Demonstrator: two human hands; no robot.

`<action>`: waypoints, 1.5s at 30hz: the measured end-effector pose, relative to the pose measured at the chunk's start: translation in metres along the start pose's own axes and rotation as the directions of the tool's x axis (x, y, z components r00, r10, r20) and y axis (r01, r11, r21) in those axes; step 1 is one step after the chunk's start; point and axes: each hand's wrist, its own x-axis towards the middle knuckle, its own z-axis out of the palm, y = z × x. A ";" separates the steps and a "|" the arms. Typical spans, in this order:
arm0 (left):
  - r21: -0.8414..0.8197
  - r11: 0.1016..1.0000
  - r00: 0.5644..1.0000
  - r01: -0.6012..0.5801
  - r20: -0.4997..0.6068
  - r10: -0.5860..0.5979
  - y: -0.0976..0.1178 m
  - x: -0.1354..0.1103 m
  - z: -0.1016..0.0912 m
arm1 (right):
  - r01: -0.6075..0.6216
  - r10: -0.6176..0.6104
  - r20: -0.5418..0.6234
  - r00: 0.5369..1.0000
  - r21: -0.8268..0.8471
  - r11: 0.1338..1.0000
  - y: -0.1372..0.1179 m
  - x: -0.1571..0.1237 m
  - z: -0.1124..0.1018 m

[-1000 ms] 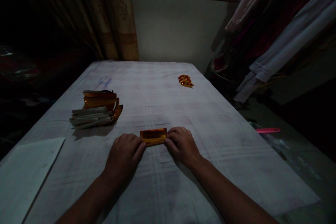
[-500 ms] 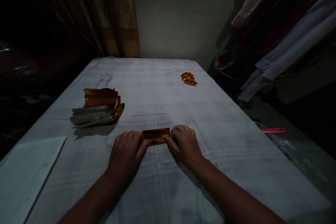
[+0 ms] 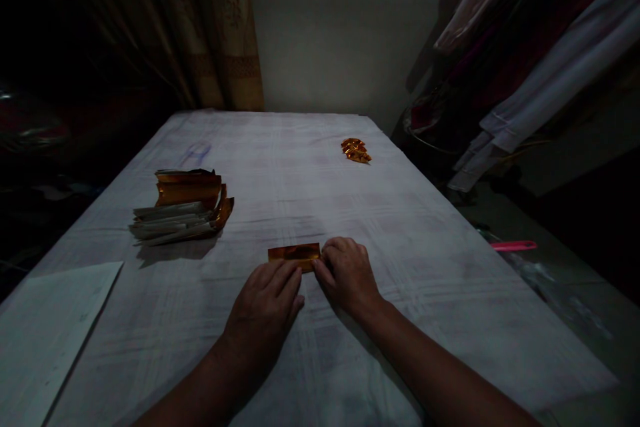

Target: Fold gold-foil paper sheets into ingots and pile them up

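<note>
A small folded sheet of gold foil paper [image 3: 295, 252] lies on the table in front of me. My right hand [image 3: 349, 273] has its thumb and fingers closed on the sheet's right end. Along the near edge, my left hand [image 3: 267, 300] rests with fingers stretched out flat, its fingertips touching the foil and covering part of that edge. To the left sits a stack of folded gold foil papers [image 3: 173, 223], pale undersides showing. Farther off on the right lies a small group of crumpled or folded gold foil pieces [image 3: 357, 150].
The table [image 3: 400, 347] has a pale checked cover. A white sheet [image 3: 55, 327] lies at its near left. Behind stand a curtain [image 3: 233, 33] and a wall [image 3: 345, 40]. Clothes [image 3: 545, 87] hang on the right, above a pink-handled object [image 3: 515, 245] beyond the table edge.
My left hand has left the sheet's left end and moved right, its fingers now laid along the near edge. My right hand stays at the right end. The view has shifted slightly.
</note>
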 end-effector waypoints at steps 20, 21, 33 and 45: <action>0.003 1.000 0.996 -0.014 0.091 0.014 0.005 -0.020 0.015 | 0.009 -0.010 -0.025 1.000 -0.019 1.000 -0.001 -0.001 0.001; -0.001 1.000 0.995 -0.011 0.095 0.011 0.005 -0.020 0.015 | 0.008 -0.008 -0.024 1.000 -0.023 1.000 -0.001 -0.001 0.001; -0.021 1.000 0.996 -0.010 0.089 0.012 0.004 -0.019 0.015 | 0.025 -0.025 -0.054 0.998 -0.008 1.000 0.001 -0.004 0.002; -0.024 1.000 0.997 0.004 0.082 -0.002 0.005 -0.019 0.021 | -0.021 0.020 -0.018 1.000 -0.059 0.998 -0.018 0.005 0.007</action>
